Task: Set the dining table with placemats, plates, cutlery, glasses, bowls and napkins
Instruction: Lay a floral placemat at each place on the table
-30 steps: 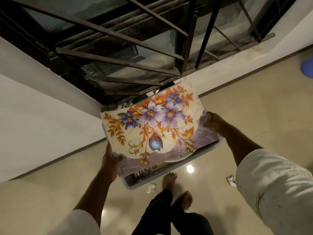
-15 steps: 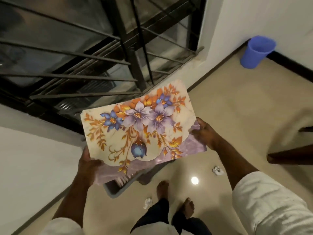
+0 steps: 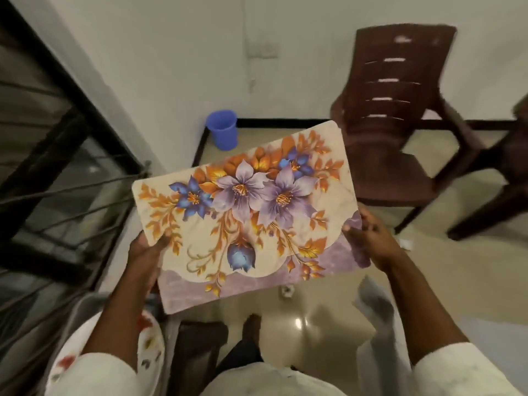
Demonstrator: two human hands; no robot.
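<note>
Both hands carry the floral placemat point(image 3: 245, 215) in mid-air: left hand point(image 3: 145, 252) and right hand point(image 3: 371, 238) each clamped on 1 short edge. No bench visible; I'd keep it level and lay it flat.

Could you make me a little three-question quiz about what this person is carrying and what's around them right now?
1. True or false: both the left hand and the right hand hold the floral placemat.
2. What colour is the bucket standing on the floor by the wall? A) red B) blue C) green
3. Fill in: beyond the placemat, against the wall, stands a brown plastic ____.

Key: 1 true, each hand grips one short edge. 2 B. 3 chair.
</note>
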